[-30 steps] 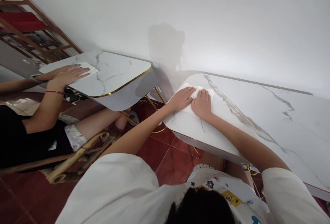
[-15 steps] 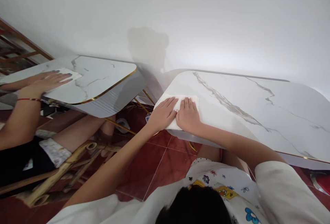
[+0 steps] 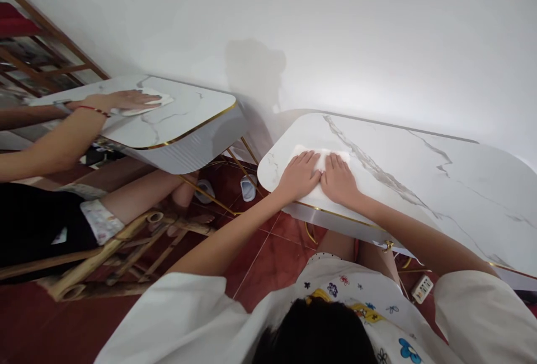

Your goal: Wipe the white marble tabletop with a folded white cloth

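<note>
A white cloth (image 3: pixel 300 150) lies flat on the marble-patterned table (image 3: pixel 423 185) in front of me. My left hand (image 3: pixel 300 174) presses on it with outstretched fingers, palm down. Close beside it, thumbs nearly touching, my right hand (image 3: pixel 338 178) rests on the same cloth, its fingers also stretched out flat. Neither hand is wrapped round anything. The part of the cloth under my palms is hidden.
A second marble-patterned table (image 3: pixel 197 107) stands to the left, where another person's hand (image 3: pixel 134 99) lies on a white cloth (image 3: pixel 165 99). That person sits on a bamboo chair (image 3: pixel 109 252). Slippers (image 3: pixel 248 187) and a power strip (image 3: pixel 422 288) lie on the red tiled floor.
Both my hands and the cloth have slid right along the tabletop, away from its left end. The other person's hands have moved too, and the view has shifted slightly.
</note>
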`<state>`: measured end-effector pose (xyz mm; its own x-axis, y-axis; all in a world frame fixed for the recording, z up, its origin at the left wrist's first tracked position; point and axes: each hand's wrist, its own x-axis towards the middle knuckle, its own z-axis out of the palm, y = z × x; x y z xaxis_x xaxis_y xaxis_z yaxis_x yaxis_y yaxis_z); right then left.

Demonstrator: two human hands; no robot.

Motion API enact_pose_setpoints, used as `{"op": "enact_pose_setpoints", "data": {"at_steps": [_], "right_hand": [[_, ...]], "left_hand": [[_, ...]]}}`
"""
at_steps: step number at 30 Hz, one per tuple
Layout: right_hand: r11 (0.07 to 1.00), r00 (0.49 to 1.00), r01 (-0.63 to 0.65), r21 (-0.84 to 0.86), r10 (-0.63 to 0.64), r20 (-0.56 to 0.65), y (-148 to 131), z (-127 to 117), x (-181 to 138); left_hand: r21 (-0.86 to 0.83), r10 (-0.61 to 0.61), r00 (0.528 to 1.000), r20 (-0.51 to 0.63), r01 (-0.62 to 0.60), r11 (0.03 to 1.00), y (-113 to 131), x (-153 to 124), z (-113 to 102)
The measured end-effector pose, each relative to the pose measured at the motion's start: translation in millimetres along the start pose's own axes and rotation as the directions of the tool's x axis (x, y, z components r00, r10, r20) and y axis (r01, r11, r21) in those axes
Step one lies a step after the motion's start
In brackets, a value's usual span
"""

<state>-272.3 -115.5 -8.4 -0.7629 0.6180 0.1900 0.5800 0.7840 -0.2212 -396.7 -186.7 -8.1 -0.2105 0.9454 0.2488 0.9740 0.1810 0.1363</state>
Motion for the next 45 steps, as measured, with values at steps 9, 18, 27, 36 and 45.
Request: {"op": "enact_pose_setpoints", "data": {"at_steps": [9,18,27,36,45], "right_hand": [[0.999,0.999,-0.001,-0.054,-0.001,-0.036,52.0,7.6,53.9],[0.997,0.996,0.071,0.005,-0.07,-0.059,100.3,20.7,127.8],[1.0,0.994,0.026,-0.014,-0.027,-0.103,127.9,27.5,174.5],[1.0,0.991,-0.013,-0.005,0.012,-0.131,148.3,30.8,208.5],[0.993,0.98,-0.092,-0.071,0.078,-0.184,167.7,25.4,212.8]], "left_hand": [[-0.031,0.046,0.996,-0.072,-0.048,0.998,2.1,66.4,18.6],[-0.057,0.057,0.995,-0.085,-0.062,0.996,-12.6,135.9,33.5],[-0.089,0.075,0.994,-0.076,-0.082,0.993,-24.6,188.4,45.7],[-0.066,0.039,0.997,-0.067,-0.043,0.997,-27.2,229.9,60.0],[-0.027,0.132,0.989,-0.071,-0.134,0.991,-19.7,266.1,72.9]]}}
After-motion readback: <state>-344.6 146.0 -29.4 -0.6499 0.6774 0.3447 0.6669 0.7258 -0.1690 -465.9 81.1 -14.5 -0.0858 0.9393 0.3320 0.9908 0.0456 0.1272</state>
